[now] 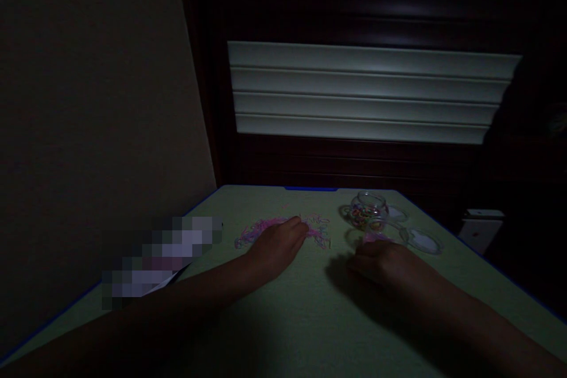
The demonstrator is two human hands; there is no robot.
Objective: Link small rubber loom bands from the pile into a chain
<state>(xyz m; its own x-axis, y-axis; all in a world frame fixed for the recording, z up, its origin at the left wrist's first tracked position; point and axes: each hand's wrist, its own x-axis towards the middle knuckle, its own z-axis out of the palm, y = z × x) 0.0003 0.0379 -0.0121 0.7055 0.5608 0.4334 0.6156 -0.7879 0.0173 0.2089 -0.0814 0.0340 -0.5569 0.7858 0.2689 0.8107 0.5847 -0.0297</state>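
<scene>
My left hand (278, 246) rests on a loose pile of small rubber bands (261, 228), mostly pink and purple, its fingers curled down among them. What its fingertips hold is hidden. To the right, my right hand (381, 261) is closed in front of a clear open jar (394, 229) with pink bands inside. Its fingertips are turned away, so I cannot tell whether they grip the jar or bands. Just behind stands a second round clear jar (368, 212) with multicoloured bands in it. Two clear lids lie beside the jars, a nearer one (424, 241) and a farther one (397, 213).
The pale green table (292, 319) has a blue edge. A blurred-out object (177, 254) lies at its left side, near the wall (97, 82). Behind is a dark panelled surface with white slats (363, 91). A white device (481, 230) stands beyond the right edge. The light is dim.
</scene>
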